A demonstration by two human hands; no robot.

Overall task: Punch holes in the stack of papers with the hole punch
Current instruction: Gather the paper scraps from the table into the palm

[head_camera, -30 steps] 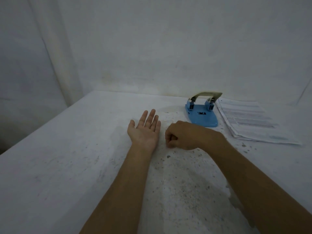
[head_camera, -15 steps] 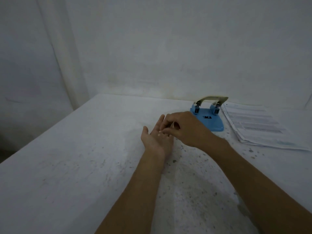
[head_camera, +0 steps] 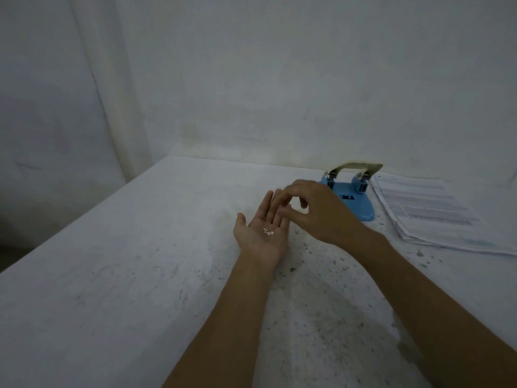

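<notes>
White plaster walls are closing in a bare corner behind the table [head_camera: 117, 289], whose pale top is looking scuffed and speckled with dark flecks. From the head camera, the left hand [head_camera: 263, 233] is lying palm up, uncurled, cradling a few paper chads [head_camera: 268, 231]. The right hand [head_camera: 321, 214] is hovering just above its fingers, loosely spread, gripping nothing. Beyond them the blue hole punch [head_camera: 353, 196] is sitting beside the stack of papers [head_camera: 436, 217], apparently touching it. Any tilt of the palm is likely risking scattered chads.
</notes>
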